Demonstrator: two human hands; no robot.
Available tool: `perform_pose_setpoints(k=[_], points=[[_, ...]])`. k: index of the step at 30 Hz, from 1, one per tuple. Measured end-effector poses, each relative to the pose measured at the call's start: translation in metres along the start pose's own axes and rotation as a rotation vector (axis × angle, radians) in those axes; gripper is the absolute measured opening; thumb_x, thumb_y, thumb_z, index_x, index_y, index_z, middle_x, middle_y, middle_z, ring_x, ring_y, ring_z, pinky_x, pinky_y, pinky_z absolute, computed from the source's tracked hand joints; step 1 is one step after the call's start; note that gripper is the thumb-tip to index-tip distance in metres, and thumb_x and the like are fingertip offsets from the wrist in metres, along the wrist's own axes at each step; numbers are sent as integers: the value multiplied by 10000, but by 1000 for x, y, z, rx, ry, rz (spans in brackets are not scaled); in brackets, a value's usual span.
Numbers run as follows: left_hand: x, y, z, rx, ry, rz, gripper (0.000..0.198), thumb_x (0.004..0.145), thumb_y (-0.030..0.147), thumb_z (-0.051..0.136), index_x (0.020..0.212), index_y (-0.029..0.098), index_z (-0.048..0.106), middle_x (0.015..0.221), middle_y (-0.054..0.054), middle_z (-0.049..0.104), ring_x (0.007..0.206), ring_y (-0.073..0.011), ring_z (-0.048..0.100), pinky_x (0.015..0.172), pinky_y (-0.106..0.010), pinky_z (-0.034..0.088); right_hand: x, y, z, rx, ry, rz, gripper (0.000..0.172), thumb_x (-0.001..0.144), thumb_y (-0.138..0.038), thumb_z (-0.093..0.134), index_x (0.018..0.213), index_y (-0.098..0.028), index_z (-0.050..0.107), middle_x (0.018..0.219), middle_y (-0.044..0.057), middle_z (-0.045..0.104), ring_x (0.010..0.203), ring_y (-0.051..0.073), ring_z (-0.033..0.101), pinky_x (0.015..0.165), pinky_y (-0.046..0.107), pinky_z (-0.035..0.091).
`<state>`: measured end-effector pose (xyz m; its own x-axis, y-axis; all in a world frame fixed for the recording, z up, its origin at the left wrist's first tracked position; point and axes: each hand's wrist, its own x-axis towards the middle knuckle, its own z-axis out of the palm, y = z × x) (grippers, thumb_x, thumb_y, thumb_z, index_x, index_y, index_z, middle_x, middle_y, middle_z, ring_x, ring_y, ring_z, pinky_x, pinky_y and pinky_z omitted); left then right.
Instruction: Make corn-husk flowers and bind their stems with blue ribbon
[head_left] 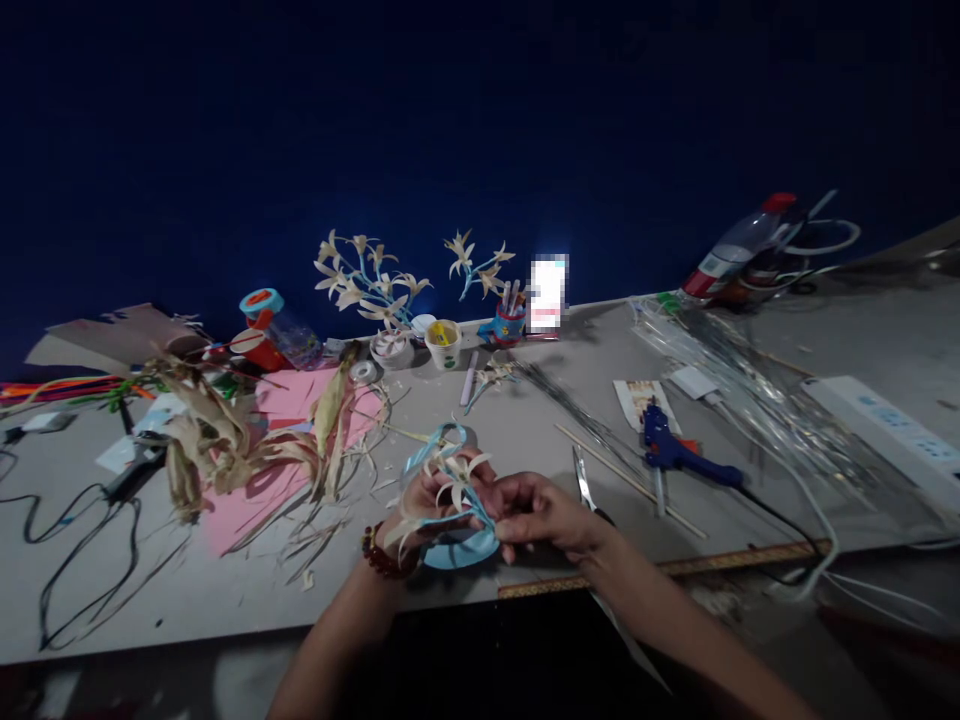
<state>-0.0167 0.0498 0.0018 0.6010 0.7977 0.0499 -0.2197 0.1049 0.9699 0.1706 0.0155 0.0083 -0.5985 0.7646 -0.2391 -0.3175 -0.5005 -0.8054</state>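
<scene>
Near the front edge of the table, my left hand point(429, 492) is closed around a sprig of pale husk flowers point(456, 482) on light blue stems. My right hand point(536, 512) pinches the lower end of that flower sprig, thumb and forefinger together at the joined stems. A loop of light blue ribbon point(459, 552) hangs under and behind my left hand, touching the sprig's base. Part of my left fingers is hidden behind the petals. Scissors point(582, 480) lie just right of my right hand, their handles partly covered by my forearm.
Dried corn husks point(217, 430) lie on pink paper point(232, 505) at the left. At the right are a blue glue gun point(679, 450), a wooden stick point(637, 485), wires point(570, 400) and a power strip point(885, 430). Finished flower sprays point(367, 280) stand at the back beside a paper cup point(443, 350).
</scene>
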Motion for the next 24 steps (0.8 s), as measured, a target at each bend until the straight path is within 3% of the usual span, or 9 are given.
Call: perform_pose_setpoints(k=[4,11,15,20,24], points=[[3,8,-2,35,-41,73,263,657,398,810,602,174,683,653,-52,638,577,-172,580,522,-289,490,-1,-2,0,-28,32,-20,376,600,-382,877,671,-131,606,532,-39,629,454,78,604,383,151,302],[4,18,-5,110,-71,92,126,698,289,791,672,179,735,677,-49,666,609,-170,585,592,-304,499,0,-4,-1,-11,38,-26,350,622,-363,868,687,-132,612,543,-35,651,468,71,611,386,142,312],[3,12,-8,117,-81,60,92,693,274,793,690,198,742,656,-52,660,625,-184,589,605,-313,501,-1,-3,-1,-4,46,-13,356,617,-364,870,681,-128,611,529,-37,642,450,68,603,378,142,311],[0,1,-9,38,-4,-51,134,657,296,814,702,209,723,673,-46,657,643,-193,604,618,-331,511,-2,-3,-1,-14,60,-4,360,633,-380,860,671,-127,607,510,-35,630,434,59,571,376,142,295],[0,-5,-8,-41,19,-39,206,629,358,820,749,237,705,711,-52,655,701,-230,626,612,-360,530,-3,-4,1,-50,62,-13,343,638,-361,860,673,-128,612,527,-32,634,455,70,583,388,149,316]])
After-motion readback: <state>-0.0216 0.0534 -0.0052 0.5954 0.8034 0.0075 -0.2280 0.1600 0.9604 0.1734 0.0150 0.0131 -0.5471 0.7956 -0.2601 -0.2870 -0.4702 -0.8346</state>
